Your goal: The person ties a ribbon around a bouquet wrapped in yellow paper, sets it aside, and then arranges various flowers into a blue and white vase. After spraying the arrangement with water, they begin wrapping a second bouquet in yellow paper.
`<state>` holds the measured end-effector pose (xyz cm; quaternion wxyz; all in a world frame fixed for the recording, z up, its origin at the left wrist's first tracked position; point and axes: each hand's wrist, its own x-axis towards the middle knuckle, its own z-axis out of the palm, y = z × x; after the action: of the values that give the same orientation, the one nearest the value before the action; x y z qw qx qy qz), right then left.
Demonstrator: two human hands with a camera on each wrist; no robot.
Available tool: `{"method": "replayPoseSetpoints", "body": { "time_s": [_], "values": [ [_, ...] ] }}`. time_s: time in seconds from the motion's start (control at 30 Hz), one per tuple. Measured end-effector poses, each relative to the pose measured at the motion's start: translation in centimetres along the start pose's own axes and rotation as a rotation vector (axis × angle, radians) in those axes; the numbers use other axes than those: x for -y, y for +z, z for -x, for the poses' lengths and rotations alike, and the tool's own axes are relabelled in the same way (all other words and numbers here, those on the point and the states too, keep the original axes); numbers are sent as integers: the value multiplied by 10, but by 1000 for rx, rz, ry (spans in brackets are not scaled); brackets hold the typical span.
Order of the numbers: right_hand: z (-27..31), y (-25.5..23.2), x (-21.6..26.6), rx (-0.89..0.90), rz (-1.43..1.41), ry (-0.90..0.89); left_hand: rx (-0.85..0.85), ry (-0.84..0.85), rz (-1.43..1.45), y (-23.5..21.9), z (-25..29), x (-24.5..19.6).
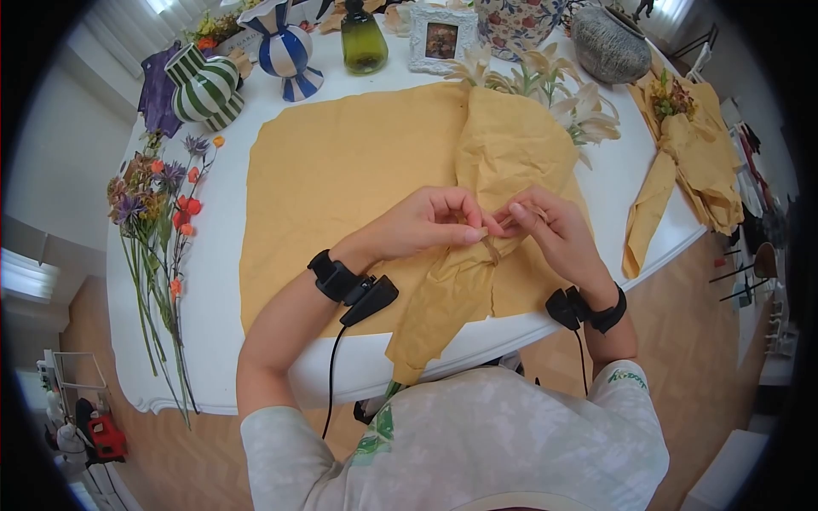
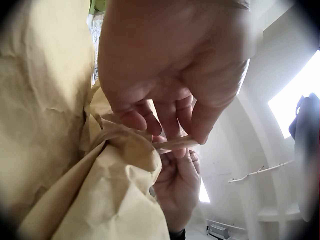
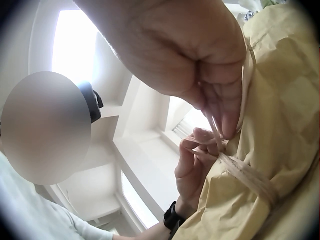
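Note:
A bouquet wrapped in tan paper [image 1: 513,140] lies toward the right of a flat tan sheet [image 1: 349,179], with pale lilies [image 1: 588,115] showing at its far end. Around its gathered neck runs a thin, pale ribbon [image 3: 250,179], crossed at the front. My left hand [image 1: 426,220] pinches one part of this ribbon between thumb and fingers, close over the neck. Right beside it, my right hand [image 1: 555,232] pinches another strand, which stretches toward the crossing in the right wrist view. The paper's narrow tail [image 1: 434,319] reaches the table's front edge.
Loose flower stems [image 1: 158,255] lie at the left. Along the back stand a green-striped vase [image 1: 204,89], a blue-striped vase [image 1: 284,53], a green bottle [image 1: 365,43], a picture frame [image 1: 441,38] and a grey pot [image 1: 615,44]. Another paper-wrapped bouquet [image 1: 686,157] lies at the right.

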<state>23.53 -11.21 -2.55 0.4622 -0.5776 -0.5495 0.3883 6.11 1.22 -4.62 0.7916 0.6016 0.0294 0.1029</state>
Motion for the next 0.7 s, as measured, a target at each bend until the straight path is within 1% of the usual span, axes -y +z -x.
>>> {"method": "replayPoseSetpoints", "body": {
  "time_s": [0.07,0.13,0.2,0.23,0.27,0.4,0.47,0.5,0.53,0.57,0.6,0.63,0.67,0.7],
  "values": [
    [0,0,2,5,-119,45,-14,-12,-2,-2,1,2],
    [2,0,4,2,-144,60,-30,-26,-5,-4,2,6],
    [4,-3,5,1,-171,75,-162,37,-23,-4,5,10],
    [6,-7,5,49,-62,74,-164,36,-24,-3,6,10],
    [7,-10,4,97,46,72,-208,27,-39,-3,6,11],
    [10,-13,3,93,127,5,-330,-12,-126,1,7,10],
    [9,-13,10,122,230,-142,-329,-28,-150,7,3,6],
    [7,-13,13,119,230,-141,-329,-45,-176,11,1,3],
    [4,-13,17,120,253,-204,-326,-45,-176,13,1,0],
    [1,-12,20,120,276,-269,-275,4,-253,16,0,-3],
    [-2,-9,23,118,277,-269,-223,54,-329,17,-1,-4],
    [-4,-7,27,121,265,-226,-222,54,-330,17,-3,-3],
    [-6,-5,29,124,253,-183,-191,119,-425,15,-5,-2],
    [-8,-2,29,125,253,-185,-161,185,-521,15,-5,-1]
  ]
}}
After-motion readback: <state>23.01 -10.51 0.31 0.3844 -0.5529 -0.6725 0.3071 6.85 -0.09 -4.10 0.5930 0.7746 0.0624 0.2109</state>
